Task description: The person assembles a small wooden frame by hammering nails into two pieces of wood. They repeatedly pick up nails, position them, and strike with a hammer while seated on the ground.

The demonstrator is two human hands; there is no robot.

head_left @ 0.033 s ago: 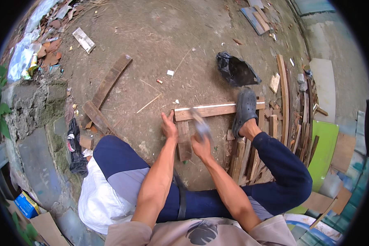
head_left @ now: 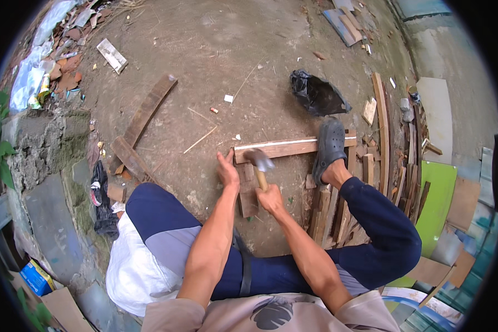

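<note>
My right hand (head_left: 271, 199) grips the wooden handle of a hammer (head_left: 258, 161); its metal head is over the left end of a long pale wooden strip (head_left: 293, 148) lying across the dirt. My left hand (head_left: 227, 169) rests with fingers spread at that same end of the strip. A short dark board (head_left: 248, 193) lies under the strip, pointing toward me. My foot in a grey clog (head_left: 329, 145) stands on the strip's right end. I sit low with knees bent in dark blue trousers.
A black plastic bag (head_left: 318, 97) lies beyond the strip. Two dark planks (head_left: 146, 110) lie on the dirt at the left. A pile of wooden slats (head_left: 393, 160) and a green board (head_left: 437, 199) are on the right. A rough concrete wall (head_left: 44, 149) runs along the left.
</note>
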